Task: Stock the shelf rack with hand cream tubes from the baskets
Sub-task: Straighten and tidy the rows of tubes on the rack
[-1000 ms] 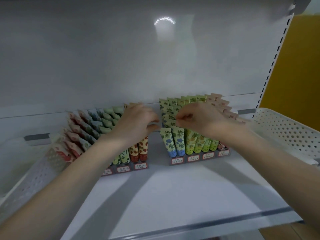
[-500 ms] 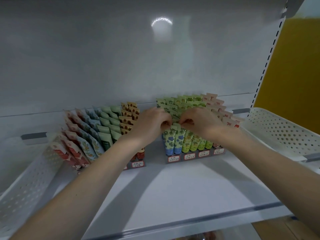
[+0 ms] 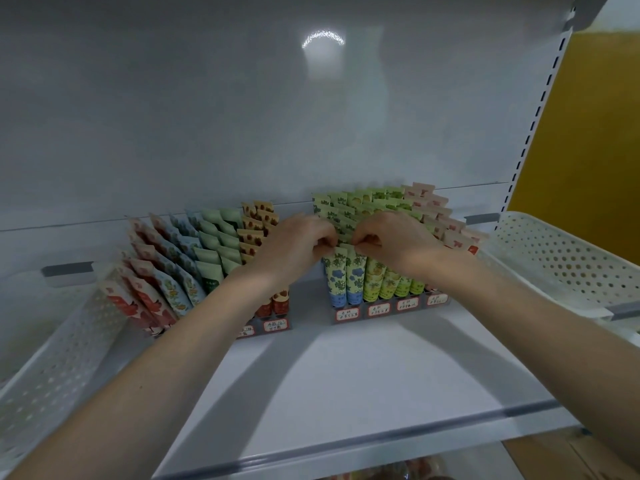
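Pinching the top edges of the two front blue-capped tubes (image 3: 341,276) in the right rack (image 3: 381,310), your left hand (image 3: 298,249) and right hand (image 3: 393,244) have curled fingers. Pushing too hard there may tip over the packed rows behind them.

Looked onto a pale grey back panel (image 3: 207,116) carrying a curved glare (image 3: 322,38) of lamp light. Ended at right in a slotted white upright (image 3: 535,114), with a mustard-yellow wall (image 3: 595,133) beyond. Met below by a white shelf (image 3: 346,393) edged in front with a grey strip (image 3: 381,441).
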